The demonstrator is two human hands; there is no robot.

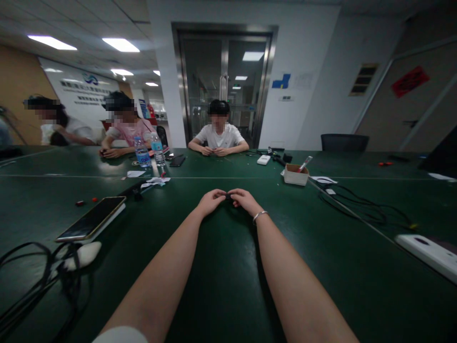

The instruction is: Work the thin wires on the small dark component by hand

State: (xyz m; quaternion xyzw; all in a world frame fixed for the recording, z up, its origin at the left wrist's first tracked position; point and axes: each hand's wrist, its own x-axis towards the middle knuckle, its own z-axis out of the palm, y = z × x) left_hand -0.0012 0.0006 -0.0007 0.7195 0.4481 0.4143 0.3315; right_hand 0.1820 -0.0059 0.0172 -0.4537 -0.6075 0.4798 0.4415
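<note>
Both my arms reach forward over the green table [228,267], and the hands meet near its middle. A small dark object [228,196] sits between the fingertips, too small to identify. My left hand [211,202] pinches it from the left with thumb and forefinger. From the right, the fingers of my right hand [245,200] close on the same object, the other fingers curled below. A silver bracelet [260,216] circles the right wrist.
At left lie a phone [92,219], a white mouse [84,255] and black cables. Two bottles [142,153] stand farther back. A small box [296,175] and a white power strip [428,252] are at right. Several people sit across the table.
</note>
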